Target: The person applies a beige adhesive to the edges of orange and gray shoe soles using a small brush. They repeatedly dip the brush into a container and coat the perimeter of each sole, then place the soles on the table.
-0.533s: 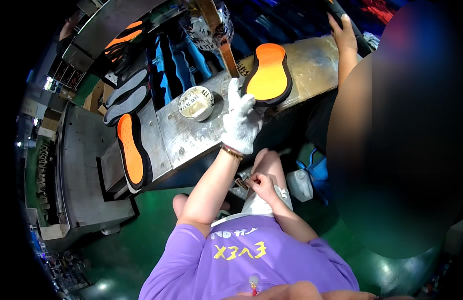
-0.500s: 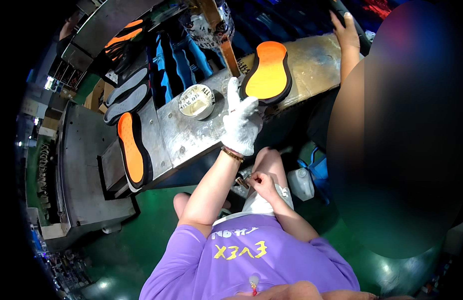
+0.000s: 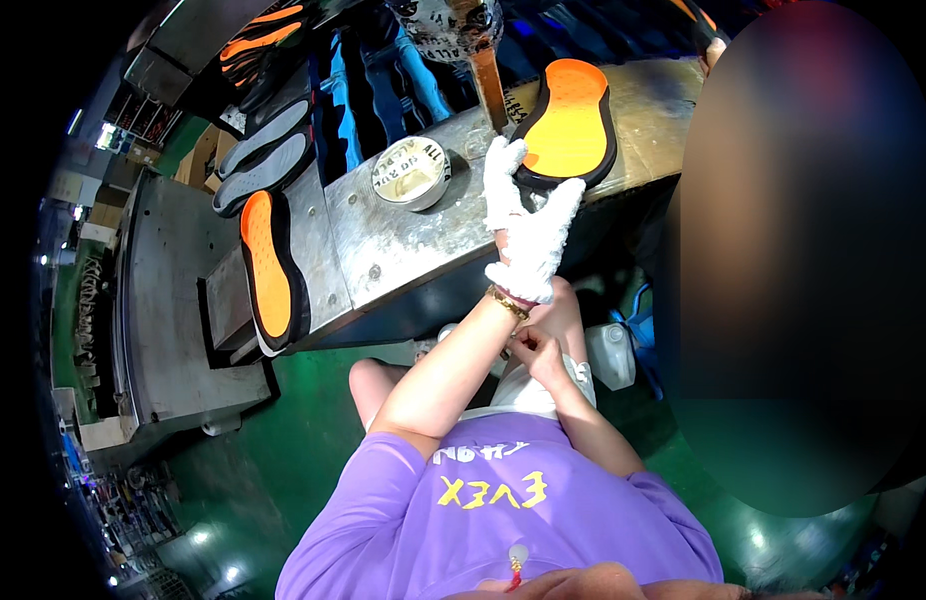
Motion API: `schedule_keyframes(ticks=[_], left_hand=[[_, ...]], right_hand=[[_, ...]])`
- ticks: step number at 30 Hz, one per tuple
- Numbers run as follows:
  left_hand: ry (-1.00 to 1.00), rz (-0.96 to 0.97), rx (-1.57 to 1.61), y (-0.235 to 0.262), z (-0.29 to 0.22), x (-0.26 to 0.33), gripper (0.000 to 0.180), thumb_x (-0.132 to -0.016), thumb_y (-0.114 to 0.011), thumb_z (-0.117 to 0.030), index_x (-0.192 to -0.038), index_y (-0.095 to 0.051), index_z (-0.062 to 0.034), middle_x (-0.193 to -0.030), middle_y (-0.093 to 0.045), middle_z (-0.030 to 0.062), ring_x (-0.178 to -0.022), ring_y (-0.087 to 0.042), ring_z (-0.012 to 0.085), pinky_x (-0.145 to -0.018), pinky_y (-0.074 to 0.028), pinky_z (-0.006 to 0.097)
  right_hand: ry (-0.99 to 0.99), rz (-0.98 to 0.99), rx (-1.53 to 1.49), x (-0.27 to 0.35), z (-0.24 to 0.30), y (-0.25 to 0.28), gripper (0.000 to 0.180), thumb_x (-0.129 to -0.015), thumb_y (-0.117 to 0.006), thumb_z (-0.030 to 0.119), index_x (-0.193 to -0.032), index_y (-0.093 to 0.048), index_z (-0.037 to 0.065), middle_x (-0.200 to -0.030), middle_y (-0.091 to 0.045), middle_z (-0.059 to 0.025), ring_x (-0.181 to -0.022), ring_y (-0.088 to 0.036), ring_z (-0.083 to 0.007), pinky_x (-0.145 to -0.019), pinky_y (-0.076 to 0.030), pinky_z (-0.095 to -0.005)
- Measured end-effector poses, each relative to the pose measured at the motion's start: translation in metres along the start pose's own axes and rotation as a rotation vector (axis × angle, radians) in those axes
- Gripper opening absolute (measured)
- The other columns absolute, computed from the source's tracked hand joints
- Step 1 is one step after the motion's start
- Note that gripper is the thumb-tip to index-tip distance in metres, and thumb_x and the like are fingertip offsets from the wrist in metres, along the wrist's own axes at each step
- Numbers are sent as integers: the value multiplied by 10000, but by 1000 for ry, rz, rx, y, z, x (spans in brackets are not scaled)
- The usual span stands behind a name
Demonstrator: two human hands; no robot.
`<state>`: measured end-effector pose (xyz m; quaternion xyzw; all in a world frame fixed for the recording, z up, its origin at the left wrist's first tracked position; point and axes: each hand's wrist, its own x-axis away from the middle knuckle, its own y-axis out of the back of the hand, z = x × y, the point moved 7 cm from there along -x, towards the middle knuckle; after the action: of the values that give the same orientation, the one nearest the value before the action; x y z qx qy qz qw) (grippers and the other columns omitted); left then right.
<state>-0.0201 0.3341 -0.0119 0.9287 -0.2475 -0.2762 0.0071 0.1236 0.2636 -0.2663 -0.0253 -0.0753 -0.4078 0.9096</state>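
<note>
Left hand (image 3: 528, 235), gloved, fingers open against the near end of the shoe sole (image 3: 566, 125) on the bench (image 3: 403, 240); sole probably light, flexible, best gripped by its black rim; right hand (image 3: 536, 350) fingers pinched closed near the left wrist.

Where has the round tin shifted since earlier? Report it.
No: the round tin sits at the same spot on the metal bench, by its back edge.

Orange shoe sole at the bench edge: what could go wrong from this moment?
The orange shoe sole overhangs the near edge of the metal bench, and only the gloved left hand touches its near end, so it might slip off. The open round tin sits close beside that hand and could be knocked. The bare right hand is down in the lap, not steadying anything.
</note>
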Motion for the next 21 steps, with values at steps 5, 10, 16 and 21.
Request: schedule_keyframes(ticks=[5, 10, 16, 21], left_hand=[[3, -73, 124, -2, 0, 4, 449, -889, -763, -123, -1293, -606, -5, -1419, -548, 195, -1339, -507, 317, -1148, -374, 411], [74, -86, 192, 0, 4, 5, 250, -996, -606, -106, -1222, -658, -13, -1419, -568, 198, -1342, -518, 319, -1160, -357, 409], [103, -60, 146, 0, 6, 6, 313, -1050, -471, -197, -1230, -659, -24, -1446, -553, 213, -1357, -513, 353, -1165, -360, 427], [-108, -36, -92, 4, 2, 5, 363, -1003, -418, -147, -1265, -645, -40, -1426, -564, 222, -1339, -523, 374, -1154, -377, 436]], right_hand=[[20, 1, -13, 1, 7, -1, 137, -854, -765, 89, -830, -683, -19, -658, -622, -33, -607, -534, -85, -588, -459, -265], [-9, 11, -27, 0, 1, -1, 140, -849, -775, 89, -844, -685, -19, -671, -630, -21, -614, -539, -77, -590, -458, -252], [-11, 14, -20, -1, -5, -1, 146, -846, -781, 97, -850, -691, -18, -683, -639, -21, -625, -545, -76, -595, -463, -252], [-50, 37, 2, 0, 2, -1, 149, -851, -776, 106, -858, -695, -18, -696, -649, -25, -632, -550, -76, -602, -465, -251]])
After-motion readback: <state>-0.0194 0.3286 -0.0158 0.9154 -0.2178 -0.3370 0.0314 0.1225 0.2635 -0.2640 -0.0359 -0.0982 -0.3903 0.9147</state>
